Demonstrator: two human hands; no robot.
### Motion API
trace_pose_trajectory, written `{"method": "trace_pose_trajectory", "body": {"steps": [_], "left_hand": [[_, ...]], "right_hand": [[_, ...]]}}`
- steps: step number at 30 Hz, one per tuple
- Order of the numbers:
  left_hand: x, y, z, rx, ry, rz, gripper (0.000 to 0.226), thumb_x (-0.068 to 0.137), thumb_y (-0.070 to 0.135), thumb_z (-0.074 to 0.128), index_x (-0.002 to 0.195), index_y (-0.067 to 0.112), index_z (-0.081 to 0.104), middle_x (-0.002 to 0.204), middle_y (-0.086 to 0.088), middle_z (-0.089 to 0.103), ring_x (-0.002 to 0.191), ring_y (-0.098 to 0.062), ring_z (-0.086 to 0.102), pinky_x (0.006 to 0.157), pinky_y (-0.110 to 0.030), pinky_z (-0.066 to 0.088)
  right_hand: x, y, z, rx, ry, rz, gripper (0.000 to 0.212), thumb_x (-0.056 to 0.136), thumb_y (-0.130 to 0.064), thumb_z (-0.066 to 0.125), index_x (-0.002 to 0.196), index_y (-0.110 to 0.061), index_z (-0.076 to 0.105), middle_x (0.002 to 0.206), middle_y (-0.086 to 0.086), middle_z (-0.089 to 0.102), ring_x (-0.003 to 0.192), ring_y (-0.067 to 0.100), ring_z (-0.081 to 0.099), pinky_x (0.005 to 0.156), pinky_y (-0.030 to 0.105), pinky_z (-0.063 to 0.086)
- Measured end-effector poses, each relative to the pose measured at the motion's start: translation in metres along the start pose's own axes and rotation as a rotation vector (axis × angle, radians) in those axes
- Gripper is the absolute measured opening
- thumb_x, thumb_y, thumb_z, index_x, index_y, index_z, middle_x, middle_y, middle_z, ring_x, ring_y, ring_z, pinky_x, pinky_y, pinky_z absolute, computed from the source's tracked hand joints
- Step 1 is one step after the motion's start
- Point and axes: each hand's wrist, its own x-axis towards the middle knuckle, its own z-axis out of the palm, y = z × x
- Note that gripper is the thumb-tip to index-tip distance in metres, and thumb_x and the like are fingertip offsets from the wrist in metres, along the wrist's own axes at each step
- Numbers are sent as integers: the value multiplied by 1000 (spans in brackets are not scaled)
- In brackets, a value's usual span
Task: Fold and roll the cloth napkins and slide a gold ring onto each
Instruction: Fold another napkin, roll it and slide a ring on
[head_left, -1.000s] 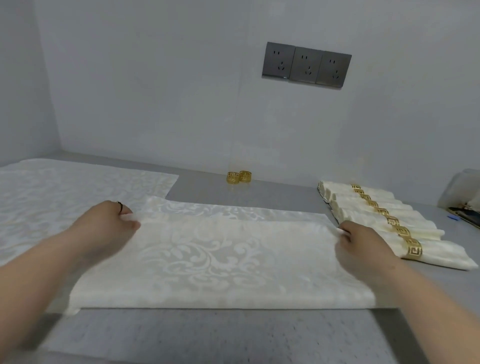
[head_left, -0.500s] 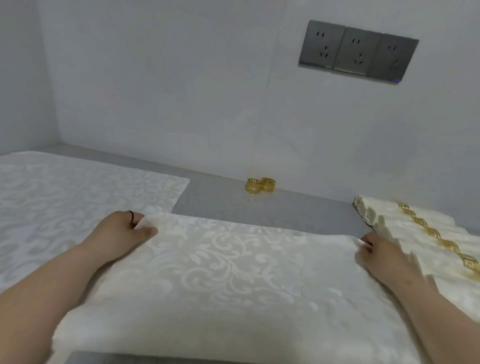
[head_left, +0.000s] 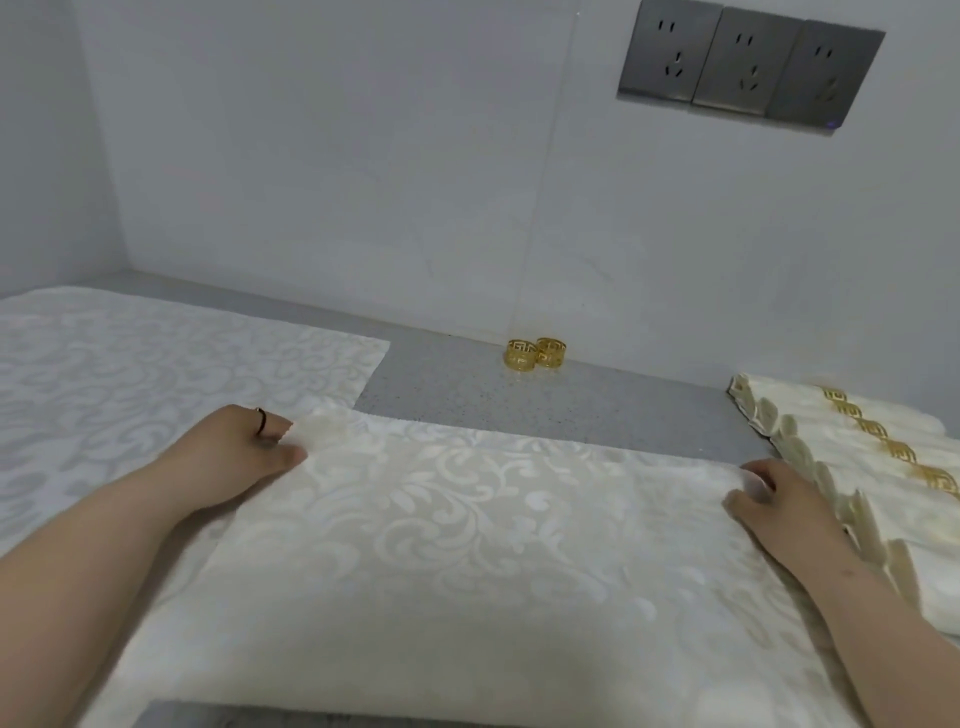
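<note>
My left hand (head_left: 244, 452) and right hand (head_left: 779, 506) each pinch a far corner of the napkin (head_left: 478, 545), fingers closed on the cloth. A second ago that edge sat short of the back layer; now it lies flush across the counter (head_left: 519, 410). I judge the fold done and rolling next. Two gold rings (head_left: 535, 355) wait by the wall, finished rolls (head_left: 883, 467) just right.

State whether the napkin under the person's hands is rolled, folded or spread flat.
Folded, not yet rolled. The napkin lies as a flat wide band, and the left hand and right hand pinch its far corners.
</note>
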Motion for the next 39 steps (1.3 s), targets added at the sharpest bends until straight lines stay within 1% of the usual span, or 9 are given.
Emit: {"method": "trace_pose_trajectory", "body": {"steps": [6, 13, 19, 23, 26, 30, 34, 36, 39], "left_hand": [[4, 0, 6, -112, 124, -28, 31, 87, 16, 59, 63, 3, 45, 53, -8, 34, 49, -20, 31, 49, -23, 24], [9, 1, 10, -260, 124, -68, 2, 85, 18, 64, 86, 17, 63, 71, 7, 58, 66, -10, 51, 61, -20, 36], [11, 1, 11, -194, 172, -76, 6, 83, 11, 65, 88, 13, 63, 70, 9, 55, 68, -11, 50, 70, -24, 34], [9, 5, 10, -232, 237, -63, 3, 84, 11, 64, 86, 12, 62, 71, 9, 54, 66, -8, 49, 58, -13, 38], [7, 7, 3, -383, 239, -117, 7, 81, 11, 67, 78, 14, 63, 76, -1, 60, 72, -20, 56, 72, -20, 44], [1, 4, -12, -562, 170, -248, 4, 78, 7, 69, 78, 8, 65, 89, -21, 64, 81, -31, 57, 87, -43, 47], [-2, -1, -18, -484, 140, -282, 5, 79, 6, 69, 82, 4, 66, 83, -20, 63, 71, -29, 55, 70, -31, 50], [-4, 1, -15, -435, 159, -260, 7, 79, 7, 69, 84, 5, 65, 69, -13, 58, 57, -25, 47, 52, -21, 44], [-4, 1, -11, -411, 158, -228, 18, 75, 6, 73, 90, 4, 63, 83, -17, 63, 72, -29, 56, 74, -29, 46]], "right_hand": [[14, 0, 0, -177, -19, 4, 30, 89, 0, 36, 61, -11, 41, 78, 21, 56, 72, 29, 47, 61, 32, 28], [36, -6, -2, -319, -28, 63, 18, 92, -7, 34, 83, -9, 50, 101, 21, 61, 78, 25, 42, 67, 30, 30], [34, -11, 5, -354, -5, 76, 25, 93, -8, 37, 106, -2, 57, 102, 19, 60, 98, 33, 54, 67, 31, 28], [23, -22, 5, -330, 47, 20, 37, 90, -13, 47, 126, -3, 49, 128, 22, 51, 120, 35, 44, 91, 36, 36], [5, -36, 7, -291, 59, -136, 37, 88, -10, 51, 124, -3, 52, 135, 19, 46, 125, 34, 39, 100, 35, 30], [-46, -66, 5, -204, -145, -415, 37, 91, -18, 50, 128, -15, 52, 144, -1, 37, 136, 13, 28, 106, 14, 16], [-110, -107, 6, -122, -407, -647, 70, 78, -66, 21, 134, -30, 43, 138, -22, 27, 124, -12, 17, 95, -7, -6], [-130, -123, 14, -160, -386, -760, 95, 64, -70, -2, 135, -26, 43, 145, -12, 32, 133, -3, 27, 103, 2, -2], [-148, -137, 19, -182, -597, -602, 117, 40, -65, -10, 147, -26, 15, 156, -8, 2, 142, 4, -1, 101, 11, -11]]}}
